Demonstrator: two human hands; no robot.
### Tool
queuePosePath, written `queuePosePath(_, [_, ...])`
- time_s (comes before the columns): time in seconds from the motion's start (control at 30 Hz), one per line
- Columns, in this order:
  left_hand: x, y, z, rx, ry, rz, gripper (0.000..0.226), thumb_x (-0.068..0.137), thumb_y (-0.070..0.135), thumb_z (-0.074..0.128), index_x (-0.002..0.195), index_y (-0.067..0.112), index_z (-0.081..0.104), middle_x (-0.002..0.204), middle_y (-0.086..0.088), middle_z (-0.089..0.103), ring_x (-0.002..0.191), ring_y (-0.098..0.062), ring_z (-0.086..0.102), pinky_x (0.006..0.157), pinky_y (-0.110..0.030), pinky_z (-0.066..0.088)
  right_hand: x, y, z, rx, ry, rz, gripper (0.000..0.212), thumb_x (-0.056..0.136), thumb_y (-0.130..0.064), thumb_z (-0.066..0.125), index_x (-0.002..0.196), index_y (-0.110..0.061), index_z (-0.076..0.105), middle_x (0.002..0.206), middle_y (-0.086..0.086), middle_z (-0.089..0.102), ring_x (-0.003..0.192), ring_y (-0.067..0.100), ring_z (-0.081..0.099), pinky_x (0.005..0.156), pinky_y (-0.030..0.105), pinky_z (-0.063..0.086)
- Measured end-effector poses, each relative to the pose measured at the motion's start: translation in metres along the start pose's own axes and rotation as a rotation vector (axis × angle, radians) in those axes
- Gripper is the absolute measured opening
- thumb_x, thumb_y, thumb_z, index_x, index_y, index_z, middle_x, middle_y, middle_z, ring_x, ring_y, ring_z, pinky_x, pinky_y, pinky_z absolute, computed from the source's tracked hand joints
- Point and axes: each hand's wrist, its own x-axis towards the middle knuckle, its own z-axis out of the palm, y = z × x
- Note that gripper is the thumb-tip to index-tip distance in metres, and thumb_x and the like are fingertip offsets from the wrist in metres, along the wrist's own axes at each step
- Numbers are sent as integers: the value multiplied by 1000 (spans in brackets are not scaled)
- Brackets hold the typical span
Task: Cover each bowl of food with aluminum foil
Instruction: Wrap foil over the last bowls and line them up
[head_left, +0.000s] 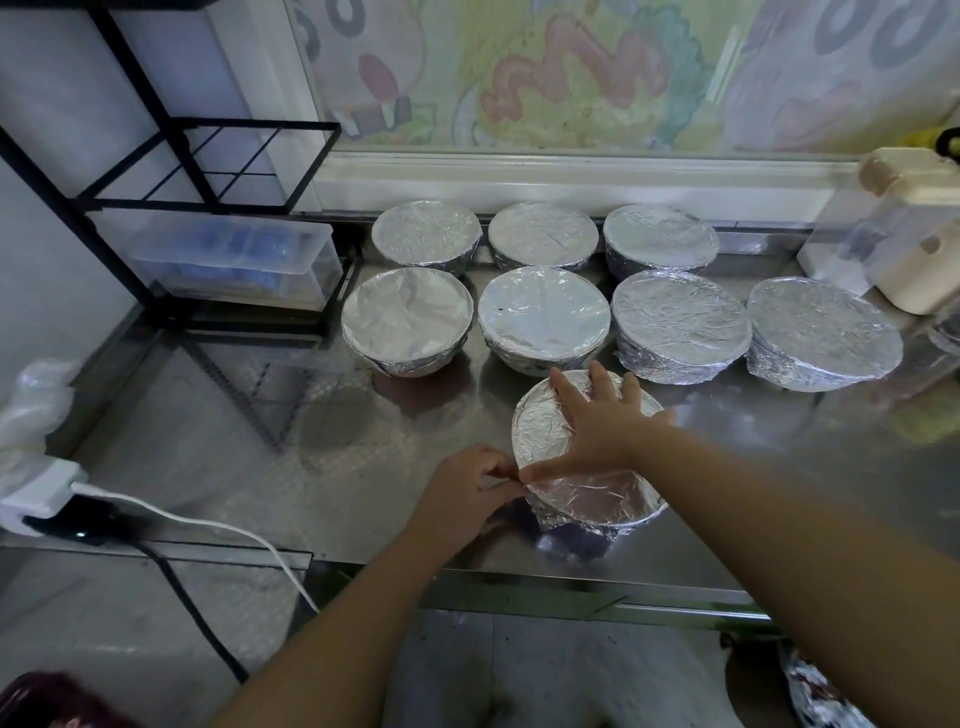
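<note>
A foil-covered bowl (597, 493) stands near the front edge of the steel counter (311, 441). My right hand (597, 421) lies flat on its foil top, fingers spread, thumb stretched to the left rim. My left hand (467, 493) pinches the foil edge at the bowl's left rim. Behind it stand several more bowls wrapped in foil, in two rows: the back row (543, 236) and the nearer row (543, 314), with the largest bowl (823, 332) at the right.
A black wire rack (208, 171) holding a clear plastic box (234, 260) stands at the back left. A white power adapter with cable (47, 488) sits at the left edge. Plastic containers (904, 234) stand at the back right. Crumpled foil (821, 696) lies bottom right.
</note>
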Motion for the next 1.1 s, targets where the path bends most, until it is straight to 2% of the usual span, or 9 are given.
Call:
queuePosePath(0.07, [10,0,-8,73,-61,33,9,80,26,78,81,32,71,85,12,67,82,-1,60,76,-17,44,-2,-1,-1,8,0,5,164,8,-112,36,149,-54,-27,165,3,-32,148,50,-26,108,84,6])
queuePosePath(0.2, [25,-1,-18,250,-111,145,16,76,40,76,83,26,72,86,11,66,80,-8,62,75,-34,51,-8,-3,-3,10,-7,9,164,8,-110,37,150,-54,-24,166,1,-31,149,48,-24,105,87,6])
queuePosePath(0.3, [36,-3,-21,393,-125,222,25,75,45,72,86,21,71,90,7,67,82,-15,63,73,-38,53,-8,-4,-5,11,-12,14,164,10,-109,39,151,-53,-23,166,2,-30,149,49,-24,105,87,7])
queuePosePath(0.4, [37,-5,-20,427,-125,258,27,77,43,71,88,18,73,91,6,68,81,-16,64,72,-39,53,-8,-5,-6,11,-11,17,163,13,-107,42,152,-52,-23,166,3,-30,149,49,-24,105,86,7])
queuePosePath(0.53, [31,-6,-17,360,-92,231,26,76,42,71,86,18,72,91,7,68,80,-15,64,71,-35,53,-10,-6,-5,8,-8,26,160,17,-106,45,152,-53,-23,166,2,-30,150,48,-23,104,88,5])
queuePosePath(0.67, [36,-4,-19,367,-146,202,23,76,38,76,89,18,73,92,6,69,82,-15,64,73,-37,53,-9,-6,-6,6,-8,26,159,18,-106,47,152,-53,-23,166,1,-30,150,48,-23,103,88,4])
queuePosePath(0.83, [51,1,-24,361,-277,159,48,67,57,65,91,17,75,89,6,70,82,-10,65,75,-36,53,-8,-7,-6,3,-7,27,160,18,-105,49,152,-53,-22,166,0,-30,150,48,-22,103,88,4])
queuePosePath(1.0, [64,5,-25,435,-364,99,45,66,51,76,93,14,72,90,2,71,83,-17,66,77,-39,53,-8,-6,-4,-2,-7,41,153,33,-103,60,151,-54,-24,166,-1,-31,150,48,-24,103,88,4])
queuePosePath(1.1, [64,7,-25,383,-386,22,40,69,39,85,95,15,69,92,1,71,85,-18,66,79,-38,54,-10,-7,-4,-3,-10,47,153,33,-103,60,151,-53,-24,165,-1,-32,150,48,-24,104,88,4])
